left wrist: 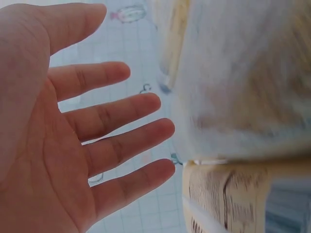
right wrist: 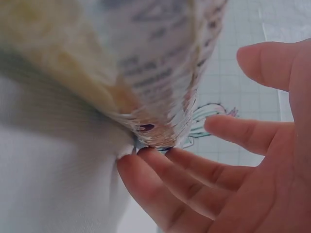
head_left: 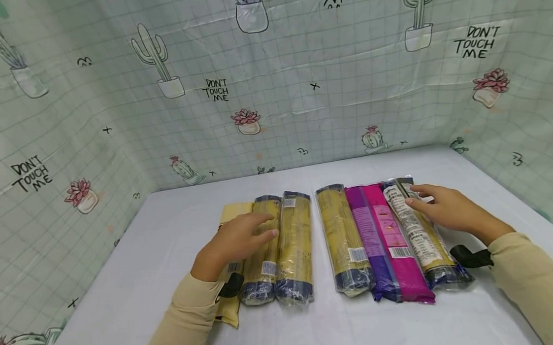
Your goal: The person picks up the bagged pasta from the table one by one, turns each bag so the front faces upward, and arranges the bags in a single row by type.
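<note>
My left hand (head_left: 237,240) hovers over a pale yellow packet (head_left: 237,210) and the yellow noodle-like packet (head_left: 260,267) beside it. Its fingers are spread and nearly straight in the left wrist view, with nothing in the palm. A second yellow packet (head_left: 295,243) with dark blue ends lies just right of these. My right hand (head_left: 451,207) is at the far right side of a white-labelled packet (head_left: 413,221). In the right wrist view some loosely bent fingertips (right wrist: 133,170) touch or nearly touch that packet's end, the thumb standing away from it.
Between the hands lie another yellow packet (head_left: 340,226) and a pink-and-purple packet (head_left: 390,234), close to the white-labelled one. A gap of white table (head_left: 324,313) separates the left and right groups. A cactus-print cloth (head_left: 293,116) hangs behind and at both sides.
</note>
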Demonstrator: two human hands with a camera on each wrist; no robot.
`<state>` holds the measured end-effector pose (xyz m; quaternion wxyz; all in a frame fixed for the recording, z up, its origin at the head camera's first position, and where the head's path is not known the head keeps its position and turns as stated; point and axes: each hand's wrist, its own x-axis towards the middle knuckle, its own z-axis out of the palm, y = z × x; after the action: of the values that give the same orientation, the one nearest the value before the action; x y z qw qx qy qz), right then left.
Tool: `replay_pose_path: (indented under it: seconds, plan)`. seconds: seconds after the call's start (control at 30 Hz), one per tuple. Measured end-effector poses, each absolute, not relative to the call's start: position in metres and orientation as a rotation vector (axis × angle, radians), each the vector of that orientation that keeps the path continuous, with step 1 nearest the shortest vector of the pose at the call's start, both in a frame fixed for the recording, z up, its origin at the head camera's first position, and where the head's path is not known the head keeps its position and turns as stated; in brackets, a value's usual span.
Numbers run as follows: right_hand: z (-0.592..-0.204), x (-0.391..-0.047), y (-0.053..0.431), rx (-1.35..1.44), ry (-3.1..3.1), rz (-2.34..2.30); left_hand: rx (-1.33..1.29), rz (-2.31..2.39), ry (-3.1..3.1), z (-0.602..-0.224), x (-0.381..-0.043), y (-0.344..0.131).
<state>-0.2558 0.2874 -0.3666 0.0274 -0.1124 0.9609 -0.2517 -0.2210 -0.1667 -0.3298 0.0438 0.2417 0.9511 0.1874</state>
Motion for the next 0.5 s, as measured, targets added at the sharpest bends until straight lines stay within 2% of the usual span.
replay_pose_path:
  seconds: [0.5]
  plan:
    - [-0.369, -0.258, 0.294, -0.233, 2.826, -0.929, 0.86, 0.48, 2.917, -0.33, -0.227, -0.129]
